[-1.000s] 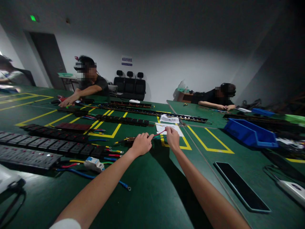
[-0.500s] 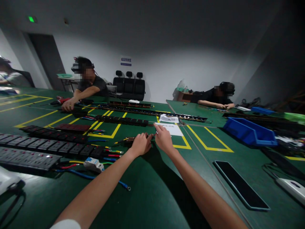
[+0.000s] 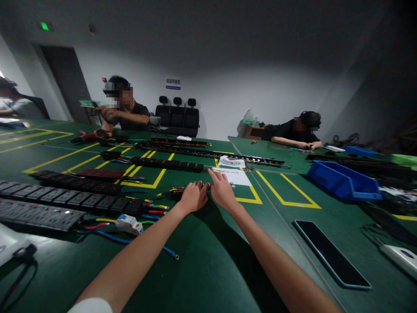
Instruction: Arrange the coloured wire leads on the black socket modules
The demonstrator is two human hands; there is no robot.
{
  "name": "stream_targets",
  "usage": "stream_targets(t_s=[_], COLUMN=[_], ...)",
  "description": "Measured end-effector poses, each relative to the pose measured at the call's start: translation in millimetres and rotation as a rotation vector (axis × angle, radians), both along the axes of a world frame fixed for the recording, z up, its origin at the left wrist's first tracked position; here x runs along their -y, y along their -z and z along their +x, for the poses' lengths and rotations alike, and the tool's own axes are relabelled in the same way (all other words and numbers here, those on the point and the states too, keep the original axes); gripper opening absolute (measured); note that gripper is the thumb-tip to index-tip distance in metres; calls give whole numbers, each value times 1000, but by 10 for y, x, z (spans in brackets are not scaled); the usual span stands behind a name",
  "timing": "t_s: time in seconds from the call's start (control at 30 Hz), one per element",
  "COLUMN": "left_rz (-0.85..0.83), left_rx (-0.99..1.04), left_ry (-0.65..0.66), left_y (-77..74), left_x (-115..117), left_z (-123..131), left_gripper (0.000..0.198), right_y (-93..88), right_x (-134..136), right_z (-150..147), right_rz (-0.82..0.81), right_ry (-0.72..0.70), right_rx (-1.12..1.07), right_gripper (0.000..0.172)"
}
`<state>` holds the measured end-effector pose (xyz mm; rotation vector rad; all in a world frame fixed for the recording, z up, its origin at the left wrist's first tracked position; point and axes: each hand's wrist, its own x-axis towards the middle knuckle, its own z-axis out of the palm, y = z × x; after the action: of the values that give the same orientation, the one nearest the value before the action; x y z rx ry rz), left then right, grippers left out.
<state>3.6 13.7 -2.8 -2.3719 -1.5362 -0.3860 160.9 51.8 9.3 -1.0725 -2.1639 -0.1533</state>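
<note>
On a green work table (image 3: 202, 261), the left hand (image 3: 193, 196) curls closed over a small dark bundle of coloured wires (image 3: 176, 190). The right hand (image 3: 222, 191) lies against it, fingers half-extended; whether it pinches a strand is unclear. Sorting seems underway; separating strands needs a steady left grip.

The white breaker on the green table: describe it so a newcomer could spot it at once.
Find the green table and the rows of black power strips on its left side. Just past the front row's right end lies the breaker: a small white block with a blue patch, unlike the black strips and thin coloured wires around it.
</note>
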Motion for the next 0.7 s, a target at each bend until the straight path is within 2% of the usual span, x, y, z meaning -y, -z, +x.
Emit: stream_targets(t_s=[0.1,0.3,0.53,0.7], left_rz=[23,8,11,-2], left_rx=[-20,-18,-17,-16], left_ry=[-9,6,-20,-27], left_y=[8,17,7,-6], left_x=[1,6,-2,-1], left_z=[6,-15,14,19], left_gripper=[41,44,37,39], right_y=[18,44,13,-31], right_x=[11,-56,18,14], right_z=[-28,21,-24,-24], right_rz=[5,-16,3,-15], right_ry=[-1,59,-48,-31], right_rx=[16,-112,67,11], right_gripper=[65,68,65,70])
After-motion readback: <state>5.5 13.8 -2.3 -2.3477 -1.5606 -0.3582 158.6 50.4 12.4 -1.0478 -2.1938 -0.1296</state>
